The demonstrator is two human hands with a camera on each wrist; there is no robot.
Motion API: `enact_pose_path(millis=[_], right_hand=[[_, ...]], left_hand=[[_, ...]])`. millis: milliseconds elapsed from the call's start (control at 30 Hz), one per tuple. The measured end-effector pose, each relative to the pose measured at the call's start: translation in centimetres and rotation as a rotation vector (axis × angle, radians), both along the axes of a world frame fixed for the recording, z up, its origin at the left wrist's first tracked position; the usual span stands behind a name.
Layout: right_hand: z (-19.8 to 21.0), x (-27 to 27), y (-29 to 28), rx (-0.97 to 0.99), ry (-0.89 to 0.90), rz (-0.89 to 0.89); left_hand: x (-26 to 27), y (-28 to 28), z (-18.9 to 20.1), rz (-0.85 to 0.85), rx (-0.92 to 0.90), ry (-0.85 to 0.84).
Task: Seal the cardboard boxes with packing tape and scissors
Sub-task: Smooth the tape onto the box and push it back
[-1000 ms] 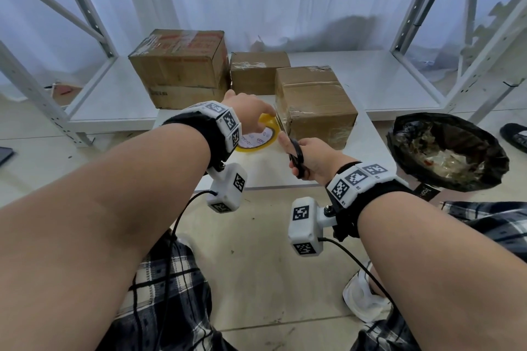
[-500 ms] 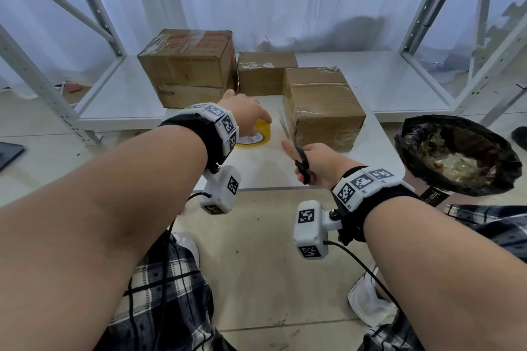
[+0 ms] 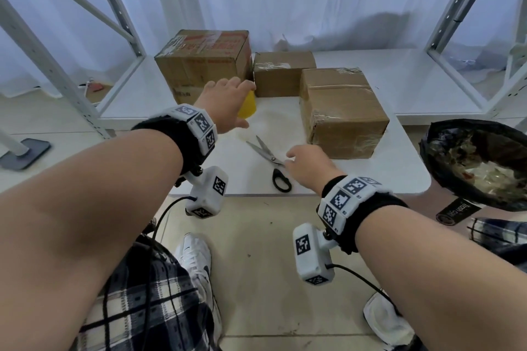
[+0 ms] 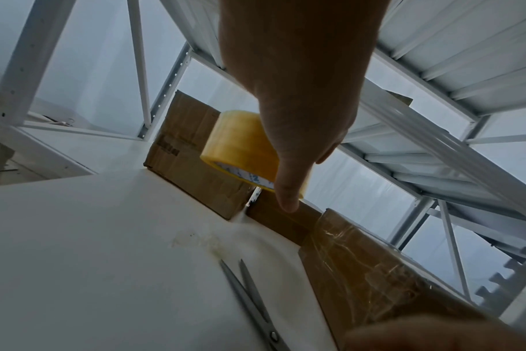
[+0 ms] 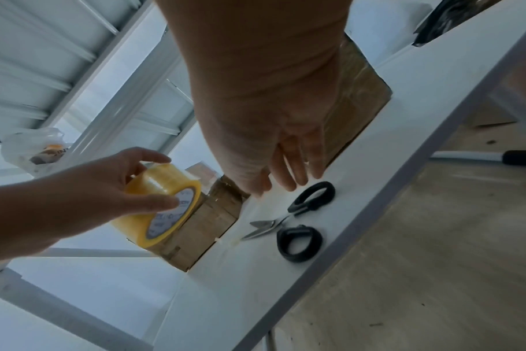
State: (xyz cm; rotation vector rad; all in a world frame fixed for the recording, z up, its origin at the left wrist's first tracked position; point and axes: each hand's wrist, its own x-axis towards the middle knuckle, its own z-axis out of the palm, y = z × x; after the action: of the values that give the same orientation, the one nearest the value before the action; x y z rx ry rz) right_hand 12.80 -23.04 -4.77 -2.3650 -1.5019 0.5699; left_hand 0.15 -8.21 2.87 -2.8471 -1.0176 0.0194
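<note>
Three cardboard boxes sat on the white surface. Left hand gripped the tape roll aloft; right hand, fingers relaxed, hovered beside the scissors lying flat.

The left hand is holding the yellow tape roll up off the white tabletop, in front of the cardboard boxes. The scissors are lying on the tabletop beside a tape-wrapped box.

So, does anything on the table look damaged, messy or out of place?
Mostly no. The scissors lie on the table with blades apart, points away from the person. The nearest box has wrinkled, uneven tape on its front. A faint smear marks the table beside the scissors.
</note>
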Motion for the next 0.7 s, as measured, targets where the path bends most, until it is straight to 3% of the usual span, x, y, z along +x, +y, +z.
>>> enact_pose_path(millis=[100, 167, 400, 700], right_hand=[[1.8, 1.5, -0.4, 0.374, -0.195, -0.066], [3.1, 3.1, -0.3, 0.504, -0.354, -0.095], [1.7, 6.9, 3.1, 0.098, -0.382, -0.111], [0.4, 5.5, 4.3, 0.072, -0.547, -0.129]], left_hand=[[1.5, -0.2, -0.9, -0.045, 0.006, 0.024], [2.9, -0.3, -1.6, -0.094, 0.014, 0.049], [7.4, 0.3, -6.1, -0.143, -0.003, 0.108], [8.4, 1.0, -9.6, -0.180, 0.051, 0.134]])
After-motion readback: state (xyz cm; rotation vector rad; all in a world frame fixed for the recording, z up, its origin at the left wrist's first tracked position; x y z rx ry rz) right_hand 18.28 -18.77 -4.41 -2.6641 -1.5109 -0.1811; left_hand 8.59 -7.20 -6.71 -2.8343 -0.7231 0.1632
